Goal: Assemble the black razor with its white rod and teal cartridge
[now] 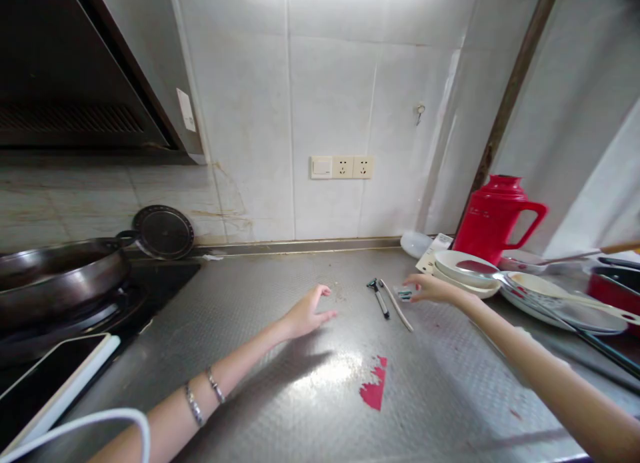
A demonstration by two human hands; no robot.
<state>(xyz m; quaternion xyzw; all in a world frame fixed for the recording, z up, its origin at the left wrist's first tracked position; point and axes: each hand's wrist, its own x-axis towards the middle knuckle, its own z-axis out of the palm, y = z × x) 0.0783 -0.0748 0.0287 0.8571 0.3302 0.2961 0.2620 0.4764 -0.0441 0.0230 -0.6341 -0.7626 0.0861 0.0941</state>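
My left hand [310,313] hovers over the middle of the metal counter [240,356], its thumb and fingers apart and nothing in them. To the right, my right hand [434,289] has its thumb and fingers curled at a small clear packet [403,294] with dark green pieces in it. Beside that packet lie a thin pale stick-like piece [398,308], dark at its upper end, and a razor [380,299] with a dark head and grey handle. Nearer to me, a torn red scrap [375,387] lies flat on the counter.
At left, a metal pan [65,270] sits on the black stove, with a phone-like device [60,376] and white cable in front. A round dark lid [163,232] leans on the wall. At right stand a red thermos [493,216], stacked bowls [465,273] and plates with utensils.
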